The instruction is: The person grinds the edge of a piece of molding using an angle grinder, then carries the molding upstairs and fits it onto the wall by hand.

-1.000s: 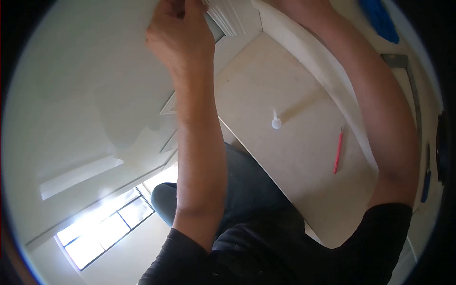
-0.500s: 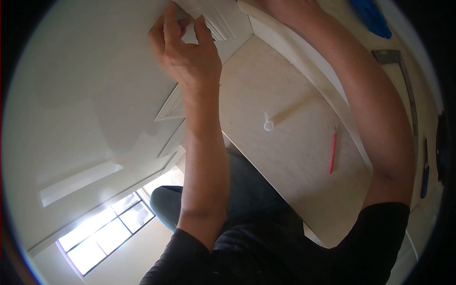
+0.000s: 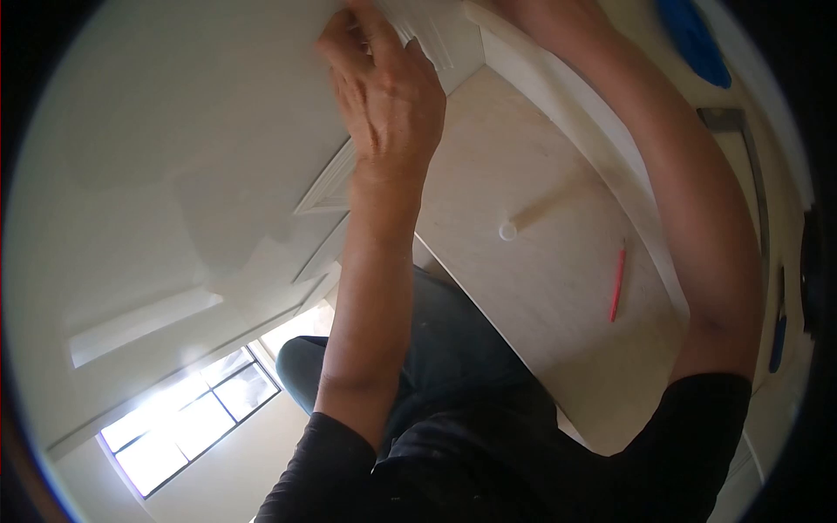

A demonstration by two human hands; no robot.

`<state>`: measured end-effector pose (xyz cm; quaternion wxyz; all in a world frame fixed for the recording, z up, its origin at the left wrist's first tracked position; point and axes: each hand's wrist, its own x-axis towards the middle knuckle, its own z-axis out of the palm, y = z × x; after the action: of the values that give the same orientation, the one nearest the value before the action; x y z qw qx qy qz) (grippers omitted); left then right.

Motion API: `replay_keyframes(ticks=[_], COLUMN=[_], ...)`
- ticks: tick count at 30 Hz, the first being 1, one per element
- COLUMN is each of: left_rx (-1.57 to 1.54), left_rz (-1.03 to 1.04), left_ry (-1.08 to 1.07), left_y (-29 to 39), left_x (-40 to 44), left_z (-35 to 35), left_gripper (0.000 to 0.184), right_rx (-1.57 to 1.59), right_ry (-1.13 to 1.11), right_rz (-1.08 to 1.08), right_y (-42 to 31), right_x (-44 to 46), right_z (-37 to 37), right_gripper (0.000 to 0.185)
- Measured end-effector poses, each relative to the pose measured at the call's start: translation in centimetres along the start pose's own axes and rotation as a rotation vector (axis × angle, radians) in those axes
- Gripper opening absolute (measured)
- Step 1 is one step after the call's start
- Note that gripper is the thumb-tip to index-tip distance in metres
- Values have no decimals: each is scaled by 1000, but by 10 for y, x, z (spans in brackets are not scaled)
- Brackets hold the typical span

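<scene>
My left hand (image 3: 388, 91) is raised at the top, in front of a large white moulded panel (image 3: 200, 157). Its fingers are bent and apart, the thumb away from the index finger, and the fingertips are slightly blurred. I see nothing held in it. My right hand (image 3: 558, 19) reaches over the edge of a pale curved board (image 3: 558, 100) at the top. Its fingers lie beyond the frame, so what they touch is hidden.
A red pencil (image 3: 618, 286) and a small whitish round piece (image 3: 507, 231) lie on the pale wooden board (image 3: 558, 261). At right are a metal square (image 3: 750, 157), a blue-handled tool (image 3: 778, 340) and a blue object (image 3: 693, 44). A window (image 3: 187, 427) is at lower left.
My left hand has shifted right and turned, showing more of its back. The right arm holds almost the same position. The whole view has moved slightly.
</scene>
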<state>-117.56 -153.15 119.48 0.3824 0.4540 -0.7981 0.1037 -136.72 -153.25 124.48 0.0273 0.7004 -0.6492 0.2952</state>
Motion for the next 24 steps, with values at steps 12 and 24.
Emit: replay_keyframes(ticks=[12, 24], left_rx=[67, -377], left_rz=[14, -74], left_ry=[-56, -56], left_y=[-7, 2], left_x=[-2, -2], left_z=[2, -24], left_gripper=[75, 62], right_rx=[3, 95], right_ry=[-163, -4], right_rz=[101, -60], right_y=[3, 3], right_x=[12, -5], right_z=[4, 1], right_gripper=[79, 73])
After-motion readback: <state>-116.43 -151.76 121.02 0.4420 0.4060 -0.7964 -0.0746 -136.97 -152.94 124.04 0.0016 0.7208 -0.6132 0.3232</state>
